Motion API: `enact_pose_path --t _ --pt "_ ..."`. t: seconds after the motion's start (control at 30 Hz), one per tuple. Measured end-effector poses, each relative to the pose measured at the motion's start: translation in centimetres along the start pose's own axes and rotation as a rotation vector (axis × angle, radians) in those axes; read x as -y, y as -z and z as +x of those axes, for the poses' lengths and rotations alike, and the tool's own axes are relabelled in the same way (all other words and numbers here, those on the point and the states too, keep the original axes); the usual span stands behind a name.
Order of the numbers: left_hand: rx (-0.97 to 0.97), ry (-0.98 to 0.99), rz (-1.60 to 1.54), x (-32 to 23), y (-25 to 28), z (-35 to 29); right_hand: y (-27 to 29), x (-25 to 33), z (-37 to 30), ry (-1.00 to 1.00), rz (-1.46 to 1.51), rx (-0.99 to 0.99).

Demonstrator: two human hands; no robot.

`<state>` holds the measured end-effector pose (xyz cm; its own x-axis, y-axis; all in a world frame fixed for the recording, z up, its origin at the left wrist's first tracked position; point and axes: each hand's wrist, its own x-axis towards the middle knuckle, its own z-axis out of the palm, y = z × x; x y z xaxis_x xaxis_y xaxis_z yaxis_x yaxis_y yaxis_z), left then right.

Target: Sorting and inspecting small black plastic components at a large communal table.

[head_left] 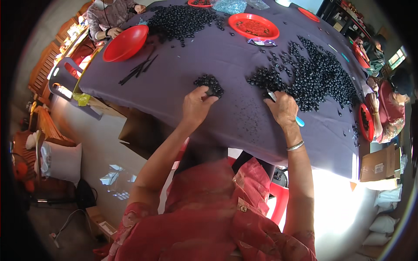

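Observation:
My left hand [197, 105] is at a small pile of round, black, bead-like pieces [210, 82] at the near middle of the table. Its fingers are bent, with thumb and forefinger apart at the pile's edge; nothing shows clearly between them. My right hand [284, 108] is closed around a slim tool with a light blue handle end [300, 121] and a pale, narrow tip [271, 95]. The tip points at the near left edge of a large heap of the same black pieces [320, 74]. Dark crumbs [248, 117] lie scattered on the cloth between my hands.
A purple cloth covers the table [174, 100]. A red bowl [126, 42] and dark thin strips [138, 69] are at left, near another black heap [183, 19]. A red plate [254, 27] and glasses [262, 42] lie farther back. Other people sit at left and right.

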<state>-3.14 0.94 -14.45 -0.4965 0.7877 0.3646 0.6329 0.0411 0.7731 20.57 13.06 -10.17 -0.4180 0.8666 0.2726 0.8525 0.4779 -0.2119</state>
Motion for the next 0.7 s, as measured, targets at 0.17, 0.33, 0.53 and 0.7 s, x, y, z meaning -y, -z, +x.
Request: enact_pose_path --t 0.17,0.33,0.53,0.7 --pt "-0.049 0.208 -0.549 -0.5 0.4 -1.3 -1.0 0.0 0.6 -0.020 -0.054 -0.017" --pt "0.021 0.250 -0.698 -2.4 0.4 -3.2 -0.1 0.7 -0.5 0.091 0.063 -0.080" --pt "0.533 0.538 -1.119 -6.0 0.2 -5.6 3.3 6.0 -6.2 0.247 0.743 0.097" --pt "0.613 0.518 -1.178 -5.7 0.0 -6.6 3.1 6.3 -7.8 0.313 0.844 0.053"
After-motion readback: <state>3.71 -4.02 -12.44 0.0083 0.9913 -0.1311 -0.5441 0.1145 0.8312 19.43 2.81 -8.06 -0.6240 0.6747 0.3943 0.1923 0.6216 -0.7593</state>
